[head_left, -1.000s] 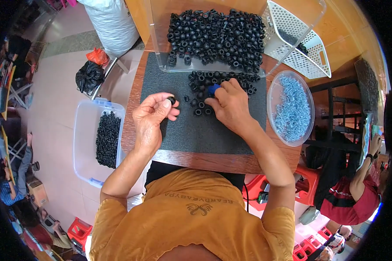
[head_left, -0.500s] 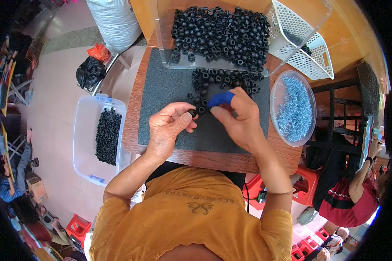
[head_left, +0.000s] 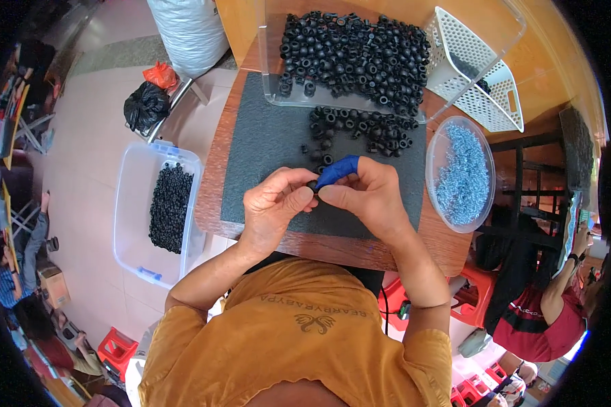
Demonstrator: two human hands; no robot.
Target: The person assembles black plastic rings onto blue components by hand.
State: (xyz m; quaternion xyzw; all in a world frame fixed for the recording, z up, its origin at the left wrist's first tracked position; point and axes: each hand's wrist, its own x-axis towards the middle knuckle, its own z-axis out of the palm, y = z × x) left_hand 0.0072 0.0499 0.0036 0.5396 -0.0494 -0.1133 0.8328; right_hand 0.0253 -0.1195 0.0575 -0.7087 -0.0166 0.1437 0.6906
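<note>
Both hands' grip (head_left: 316, 186) hides small black ring (head_left: 312, 184).

Small black part (head_left: 313, 184) mostly hidden between hands.

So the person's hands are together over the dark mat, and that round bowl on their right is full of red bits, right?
Not quite. The head view shows the round bowl holds pale blue bits, not red. The rest stands: the left hand and right hand meet over the dark mat, and the bowl sits to the person's right.
</note>
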